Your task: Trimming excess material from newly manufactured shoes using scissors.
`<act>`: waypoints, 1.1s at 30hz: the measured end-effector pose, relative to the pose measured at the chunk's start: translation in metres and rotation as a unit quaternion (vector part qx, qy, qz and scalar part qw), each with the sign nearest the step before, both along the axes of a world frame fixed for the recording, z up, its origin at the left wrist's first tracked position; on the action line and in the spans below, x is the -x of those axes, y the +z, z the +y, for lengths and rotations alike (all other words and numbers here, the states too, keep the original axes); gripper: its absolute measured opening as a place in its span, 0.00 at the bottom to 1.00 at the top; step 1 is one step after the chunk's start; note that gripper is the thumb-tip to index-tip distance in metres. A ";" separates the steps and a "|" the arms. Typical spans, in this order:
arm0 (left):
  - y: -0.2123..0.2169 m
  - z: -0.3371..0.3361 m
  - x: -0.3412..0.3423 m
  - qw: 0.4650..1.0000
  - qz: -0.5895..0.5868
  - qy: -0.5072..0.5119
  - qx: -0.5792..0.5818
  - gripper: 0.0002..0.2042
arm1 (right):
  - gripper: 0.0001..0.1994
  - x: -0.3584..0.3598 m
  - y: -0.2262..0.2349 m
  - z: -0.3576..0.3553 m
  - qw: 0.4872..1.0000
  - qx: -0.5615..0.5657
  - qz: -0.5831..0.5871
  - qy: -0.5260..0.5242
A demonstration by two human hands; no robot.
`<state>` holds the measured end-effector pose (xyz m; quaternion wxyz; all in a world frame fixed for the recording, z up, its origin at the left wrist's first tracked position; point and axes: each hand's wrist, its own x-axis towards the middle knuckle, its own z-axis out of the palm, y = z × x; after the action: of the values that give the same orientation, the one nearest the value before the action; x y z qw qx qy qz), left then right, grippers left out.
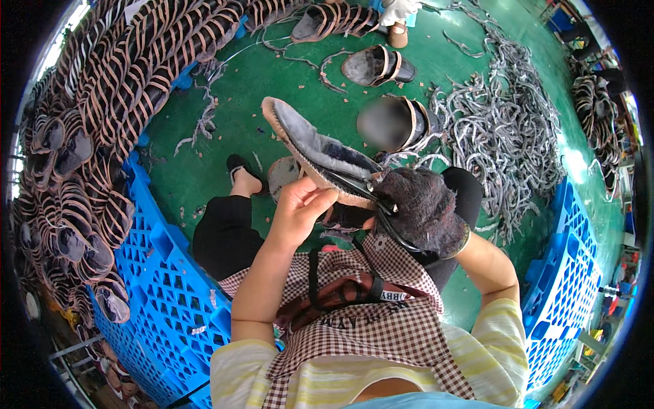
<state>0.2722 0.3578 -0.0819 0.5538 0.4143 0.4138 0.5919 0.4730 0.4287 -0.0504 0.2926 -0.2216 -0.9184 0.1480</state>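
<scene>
Out on the far left, dense rows of slippers [146, 58] were piled high, and just below them a blue plastic pallet [160, 273] was glimpsed, curved by the lens. Then to the middle: by the left hand [304, 208] a grey-lined slipper [310, 140] was gripped, its lower edge pinched between thumb and bent fingers, and there it was held above the lap, toe tilted up and to the left! Beyond it, a loose slipper [368, 67] was seen on the green floor. A dark-handled tool [390, 225] was set close against the slipper's heel end, beside the right hand [419, 213], which was wrapped in dark fuzzy cloth; how its fingers were closed could not be told. Farther right, grey fluffy strips [504, 136] were heaped, with another blue pallet [569, 266] placed below.
</scene>
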 end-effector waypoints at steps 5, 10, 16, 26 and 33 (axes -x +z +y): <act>-0.005 0.000 -0.003 0.999 0.012 -0.022 0.036 0.07 | 0.27 0.009 0.002 0.001 0.999 0.023 -0.013 -0.021; -0.002 -0.002 0.007 0.997 0.011 -0.058 0.052 0.06 | 0.25 0.000 -0.011 0.002 0.984 0.152 0.065 0.067; -0.006 -0.001 0.014 0.998 -0.013 -0.053 0.042 0.10 | 0.22 0.002 0.009 -0.002 0.993 0.071 -0.097 -0.020; 0.029 0.026 0.045 0.990 -0.125 0.055 0.022 0.10 | 0.20 0.001 -0.008 0.003 0.999 0.013 0.035 -0.012; 0.017 0.018 0.032 0.989 -0.147 -0.025 0.003 0.09 | 0.17 0.004 0.003 0.001 0.997 0.030 -0.052 -0.044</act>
<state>0.2397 0.3757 -0.0646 0.6246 0.3314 0.3187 0.6313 0.4686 0.4301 -0.0470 0.2444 -0.2779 -0.9168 0.1504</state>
